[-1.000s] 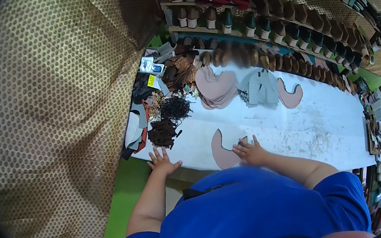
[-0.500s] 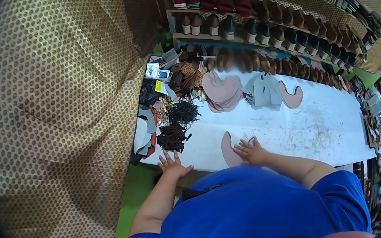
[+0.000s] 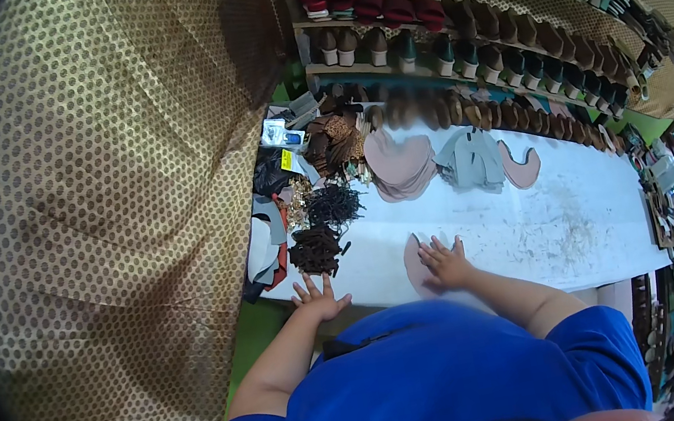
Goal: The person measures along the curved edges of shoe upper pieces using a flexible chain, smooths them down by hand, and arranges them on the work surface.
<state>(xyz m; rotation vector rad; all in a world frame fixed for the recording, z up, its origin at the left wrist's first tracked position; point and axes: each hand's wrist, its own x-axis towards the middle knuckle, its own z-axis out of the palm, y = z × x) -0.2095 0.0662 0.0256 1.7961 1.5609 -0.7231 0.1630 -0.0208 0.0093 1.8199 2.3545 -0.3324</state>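
Note:
A pink curved cut-out piece lies at the near edge of the white table. My right hand rests flat on it with fingers spread, covering its right part. My left hand is at the table's near left edge, fingers apart and holding nothing. Just beyond its fingertips sits a pile of dark brown strips. Behind that pile is a tangle of black strips.
Farther back lie a pink stack of cut pieces, a grey stack and a single pink horseshoe-shaped piece. Shoes line the shelves behind. A patterned gold curtain hangs at the left. The white table has dark smudges.
My right hand now covers more of the near pink piece, whose right tip showed before. The left hand stays beside the brown strips. The whole view has shifted slightly.

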